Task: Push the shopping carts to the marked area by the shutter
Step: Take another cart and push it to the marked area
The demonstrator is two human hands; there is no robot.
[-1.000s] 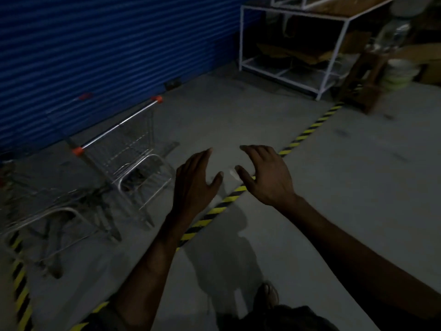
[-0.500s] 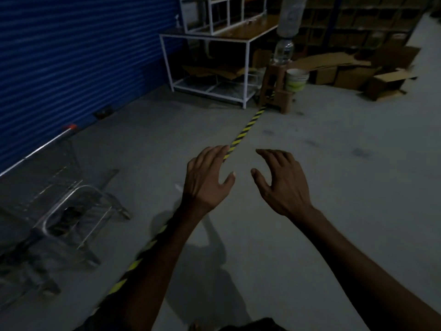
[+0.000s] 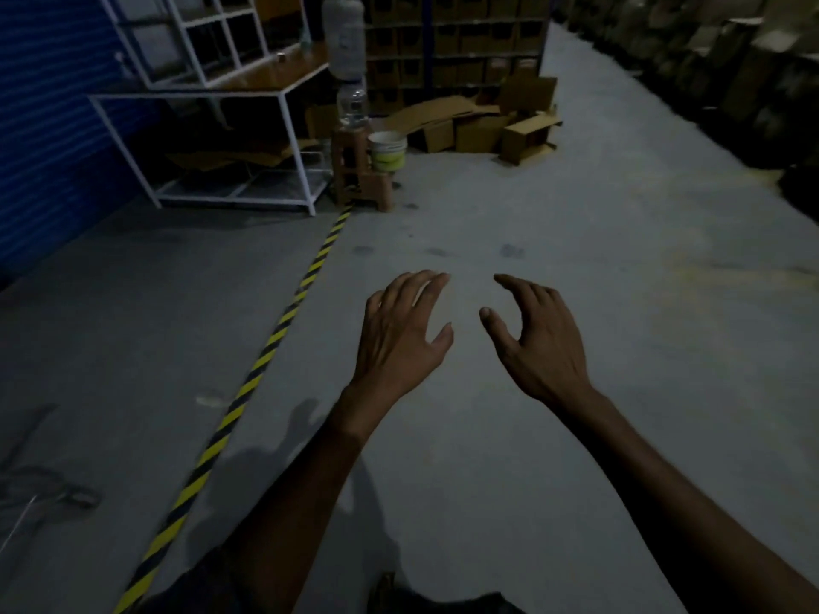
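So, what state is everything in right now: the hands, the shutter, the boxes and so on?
Left hand: open, fingers spread, holding nothing.
Right hand: open, fingers loosely curved, holding nothing.
Shutter: down to the floor.
Striped floor tape: lying flat, unbroken where visible.
Bucket: upright.
Cardboard box: on its side, flaps open.
Water bottle: upside down.

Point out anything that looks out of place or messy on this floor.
The cardboard boxes by the back shelving lie in a loose heap on the floor, some flattened, one tipped open on its side. Nothing else stands out.
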